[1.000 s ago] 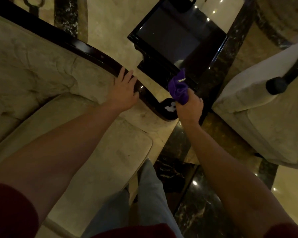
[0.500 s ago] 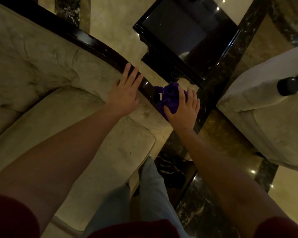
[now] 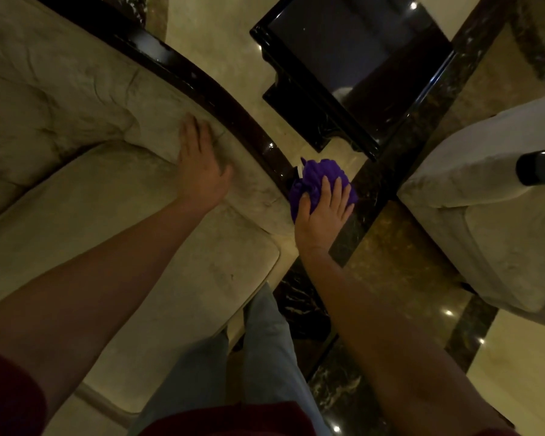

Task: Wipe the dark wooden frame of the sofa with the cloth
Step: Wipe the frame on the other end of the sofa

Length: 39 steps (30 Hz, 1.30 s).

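Since a second ago the purple cloth (image 3: 318,180) has been brought down from a raised, pinched hold and is now pressed flat under the right hand (image 3: 324,209), whose fingers (image 3: 337,190) are spread over it rather than curled around it. The cloth lies bunched on the rounded front end of the dark wooden frame (image 3: 214,92), at the tip of the sofa arm. The left hand (image 3: 202,165) has been drawn back off the frame and now rests open, palm down, on the beige upholstery (image 3: 76,99) just beside the rail, holding nothing. From this it is judged that wiping contact has been made at the arm's end, while the long curve of frame running away up-left is yet to be covered. Counted: one cloth, two hands, one frame rail in view on this sofa, one dark side table (image 3: 321,99), and one second upholstered seat (image 3: 485,196) to the right.
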Tool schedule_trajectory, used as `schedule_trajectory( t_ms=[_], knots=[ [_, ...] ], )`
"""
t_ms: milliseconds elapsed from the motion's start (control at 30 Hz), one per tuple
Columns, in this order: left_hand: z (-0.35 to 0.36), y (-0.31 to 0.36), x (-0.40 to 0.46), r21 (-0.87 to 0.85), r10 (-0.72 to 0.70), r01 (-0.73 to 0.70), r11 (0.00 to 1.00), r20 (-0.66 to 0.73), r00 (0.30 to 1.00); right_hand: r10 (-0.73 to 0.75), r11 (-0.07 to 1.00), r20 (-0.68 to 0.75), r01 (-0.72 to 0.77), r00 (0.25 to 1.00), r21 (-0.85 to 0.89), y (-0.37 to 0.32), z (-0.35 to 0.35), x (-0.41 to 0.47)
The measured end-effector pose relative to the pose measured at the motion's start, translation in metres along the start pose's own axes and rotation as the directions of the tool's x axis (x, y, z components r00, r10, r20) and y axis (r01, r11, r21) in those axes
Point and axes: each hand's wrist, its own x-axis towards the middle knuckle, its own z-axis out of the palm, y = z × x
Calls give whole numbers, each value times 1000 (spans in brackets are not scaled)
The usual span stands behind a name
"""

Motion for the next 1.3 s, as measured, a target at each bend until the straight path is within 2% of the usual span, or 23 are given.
schedule_trajectory(
  t_ms=[67, 200, 267, 400, 533, 633, 733, 800, 967, 1067, 1300],
  knots=[
    [1, -5, -1, 2, 43, -43, 999, 15, 999, -4, 998, 0, 4, 1000, 67, -14, 4, -2],
    [-8, -22, -1, -4, 138, -138, 990, 62, 988, 11, 946, -14, -6, 1000, 323, -67, 15, -3],
    [-13, -28, 1, 1, 164, -165, 986, 86, 983, 8, 936, -50, 10, 999, 351, -93, 16, 5],
    [-22, -36, 1, -2, 190, -191, 982, 111, 975, -127, 961, -93, 146, 988, 235, -125, 14, 18],
    [-32, -43, 4, -37, 215, -213, 976, 80, 973, -257, 960, -86, 265, 963, 92, -149, 13, 27],
    [-48, -46, 13, -21, 167, -169, 985, -63, 984, -331, 943, -70, 333, 941, 17, -171, 12, 37],
    [-66, -56, 36, 33, 18, -12, 999, -184, 983, -408, 913, -58, 408, 911, -8, -192, 13, 56],
    [-75, -64, 52, 55, -57, 67, 996, -172, 983, -451, 892, -48, 452, 891, 15, -200, 14, 65],
    [-70, -61, 63, 87, -116, 120, 989, -56, 992, -483, 875, -42, 484, 875, 8, -198, 14, 67],
    [-70, -69, 64, 24, -79, 79, 997, -17, 997, -473, 881, -24, 472, 881, -20, -199, 15, 68],
    [-81, -99, 65, -8, 46, -46, 999, 29, 999, -495, 866, -10, 492, 869, -91, -213, 21, 71]
  ],
)
